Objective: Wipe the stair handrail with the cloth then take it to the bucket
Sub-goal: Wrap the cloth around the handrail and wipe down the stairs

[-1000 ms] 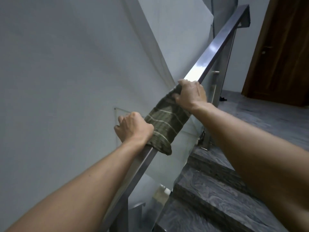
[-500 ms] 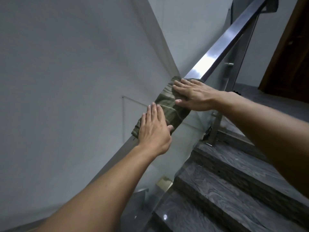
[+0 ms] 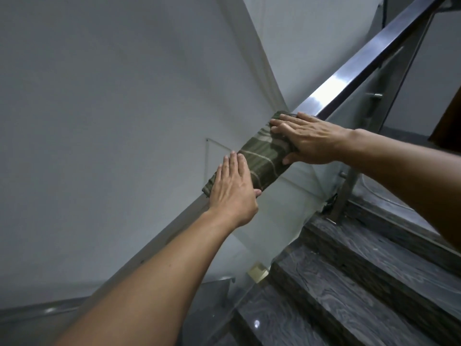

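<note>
The olive striped cloth (image 3: 262, 161) lies draped over the sloping steel handrail (image 3: 354, 78), pinned flat by the open-palmed left hand (image 3: 233, 188) and right hand (image 3: 311, 141) — soft, light and likely to slide on polished metal, so best gathered by wrapping fingers round cloth and rail together.
</note>
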The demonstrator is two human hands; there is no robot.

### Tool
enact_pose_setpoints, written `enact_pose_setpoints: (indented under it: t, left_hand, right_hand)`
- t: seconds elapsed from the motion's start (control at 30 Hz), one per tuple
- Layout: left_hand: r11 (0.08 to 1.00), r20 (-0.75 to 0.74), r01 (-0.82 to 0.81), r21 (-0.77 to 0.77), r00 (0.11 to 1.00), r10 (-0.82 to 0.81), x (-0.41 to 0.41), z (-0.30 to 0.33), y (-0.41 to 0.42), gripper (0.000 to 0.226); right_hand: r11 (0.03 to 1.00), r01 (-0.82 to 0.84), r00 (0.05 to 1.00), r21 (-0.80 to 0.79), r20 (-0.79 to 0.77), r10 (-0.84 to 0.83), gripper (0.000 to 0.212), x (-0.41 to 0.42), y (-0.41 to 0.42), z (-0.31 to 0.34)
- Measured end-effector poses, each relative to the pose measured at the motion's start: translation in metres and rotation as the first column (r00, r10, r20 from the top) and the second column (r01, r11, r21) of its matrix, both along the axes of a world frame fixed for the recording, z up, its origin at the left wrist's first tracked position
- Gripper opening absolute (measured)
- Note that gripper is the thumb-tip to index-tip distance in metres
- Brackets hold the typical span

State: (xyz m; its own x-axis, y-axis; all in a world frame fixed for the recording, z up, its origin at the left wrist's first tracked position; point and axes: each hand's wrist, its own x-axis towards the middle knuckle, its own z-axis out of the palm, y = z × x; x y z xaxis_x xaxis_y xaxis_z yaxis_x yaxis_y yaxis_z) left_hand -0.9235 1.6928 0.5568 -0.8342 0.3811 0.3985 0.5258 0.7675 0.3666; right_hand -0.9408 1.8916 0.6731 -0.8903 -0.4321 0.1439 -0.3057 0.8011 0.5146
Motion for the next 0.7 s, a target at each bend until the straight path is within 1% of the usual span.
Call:
enact_pose_setpoints:
  t: [0.17, 0.37, 0.7]
  left_hand:
    - [0.999, 0.014, -0.031, -0.028, 0.999, 0.032, 0.005, -0.003, -0.005, 0.086]
    - [0.998, 0.019, -0.057, -0.039, 0.998, 0.058, 0.017, -0.016, -0.025, 0.085]
    - [0.991, 0.020, -0.120, -0.067, 0.992, 0.122, 0.041, -0.056, -0.075, 0.084]
  right_hand:
    - [0.996, -0.064, 0.998, 0.058, -0.026, 0.065, 0.083, 0.001, 0.000, -0.007]
    - [0.996, -0.088, 0.996, 0.008, -0.030, 0.088, 0.079, 0.007, -0.015, -0.026]
    - [0.987, -0.149, 0.988, -0.051, -0.032, 0.148, 0.078, 0.025, -0.063, -0.067]
